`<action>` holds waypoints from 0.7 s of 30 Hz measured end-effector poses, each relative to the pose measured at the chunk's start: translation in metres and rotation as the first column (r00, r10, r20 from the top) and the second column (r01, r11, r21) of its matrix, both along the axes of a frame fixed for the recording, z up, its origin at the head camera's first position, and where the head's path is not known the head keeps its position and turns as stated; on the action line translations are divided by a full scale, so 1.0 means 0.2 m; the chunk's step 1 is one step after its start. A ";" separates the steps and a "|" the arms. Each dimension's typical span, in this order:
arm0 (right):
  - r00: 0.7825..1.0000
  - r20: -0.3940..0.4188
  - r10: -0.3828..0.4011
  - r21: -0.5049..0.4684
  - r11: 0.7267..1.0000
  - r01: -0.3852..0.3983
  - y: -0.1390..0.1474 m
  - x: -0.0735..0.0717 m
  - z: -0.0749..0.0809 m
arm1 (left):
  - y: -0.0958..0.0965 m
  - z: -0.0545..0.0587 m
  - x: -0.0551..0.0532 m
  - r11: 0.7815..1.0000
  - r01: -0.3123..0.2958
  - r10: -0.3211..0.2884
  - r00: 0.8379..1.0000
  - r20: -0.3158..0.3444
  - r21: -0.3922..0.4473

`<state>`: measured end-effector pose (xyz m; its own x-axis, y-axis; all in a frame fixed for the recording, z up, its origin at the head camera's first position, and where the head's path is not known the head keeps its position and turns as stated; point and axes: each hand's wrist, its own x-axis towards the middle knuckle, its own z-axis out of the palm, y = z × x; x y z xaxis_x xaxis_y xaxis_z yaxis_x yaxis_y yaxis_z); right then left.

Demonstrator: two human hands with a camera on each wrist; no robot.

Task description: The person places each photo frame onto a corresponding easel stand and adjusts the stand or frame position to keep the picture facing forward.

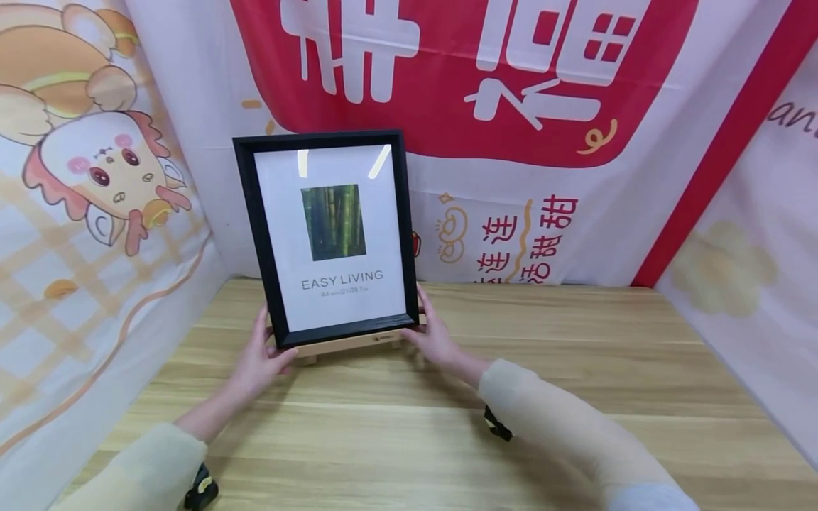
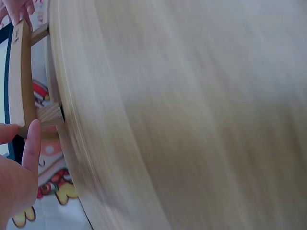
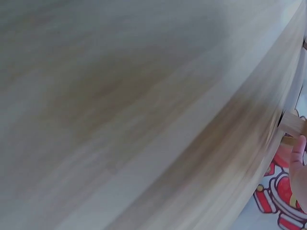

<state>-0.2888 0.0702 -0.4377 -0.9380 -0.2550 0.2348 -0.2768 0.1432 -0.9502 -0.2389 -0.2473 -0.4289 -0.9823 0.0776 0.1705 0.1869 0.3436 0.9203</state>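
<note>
A black picture frame stands tilted back on a small wooden easel. Behind its glazing is a white sheet with a bamboo picture and the words "EASY LIVING". My left hand grips the lower left corner, thumb across the front of the easel's ledge and fingers up the frame's side. At the lower right corner, my right hand holds on likewise, its thumb at the ledge's end. The left wrist view shows the ledge with a finger under it. In the right wrist view an easel leg shows beside a fingertip.
The easel stands on a wood-grain table, toward its back edge. Behind hangs a white and red printed cloth. A cartoon-print cloth covers the left side, and another pale cloth hangs at the right.
</note>
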 end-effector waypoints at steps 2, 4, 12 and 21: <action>1.000 0.018 -0.006 -0.008 1.000 0.006 0.03 0.00 0.00 | 0.03 0.00 0.00 1.000 0.005 -0.005 1.000 0.006 0.010; 0.999 0.036 -0.007 -0.014 1.000 0.007 0.06 0.01 0.00 | 0.06 0.00 0.00 1.000 0.009 -0.009 1.000 0.009 0.012; 0.997 0.066 -0.027 -0.021 0.999 0.029 0.18 0.05 0.02 | 0.18 0.00 -0.03 1.000 0.019 -0.020 0.999 0.029 0.015; 0.994 0.092 -0.065 0.002 0.998 0.065 0.31 0.09 0.01 | 0.30 -0.02 -0.03 0.998 0.050 -0.053 0.997 0.053 0.044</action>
